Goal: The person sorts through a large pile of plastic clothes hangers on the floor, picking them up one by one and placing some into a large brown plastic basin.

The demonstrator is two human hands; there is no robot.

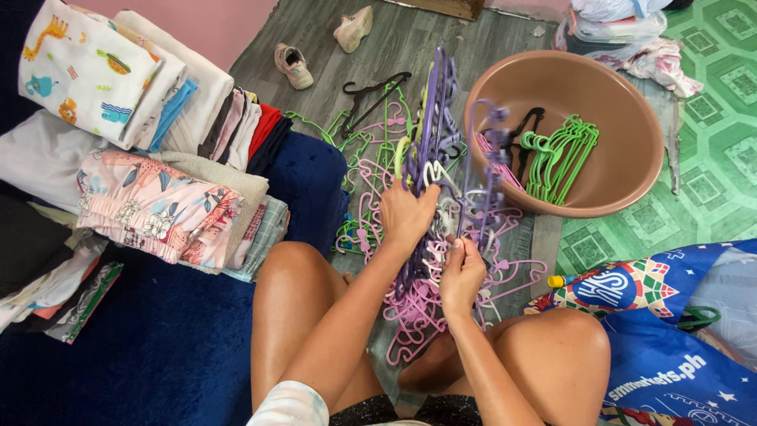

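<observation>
Head camera looking steeply down, close over the lap

It is facing forward and down past the bare knees (315,308) to the grey floor (331,47) (only one view here), taking in the brown basin (631,110) ahead and the folded clothes (158,205) at left.

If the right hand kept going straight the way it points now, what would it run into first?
The right hand points up and away from the body. It would first meet the purple hangers it already grips, and beyond them probably the rim of the brown basin, though depth is hard to judge.
</observation>
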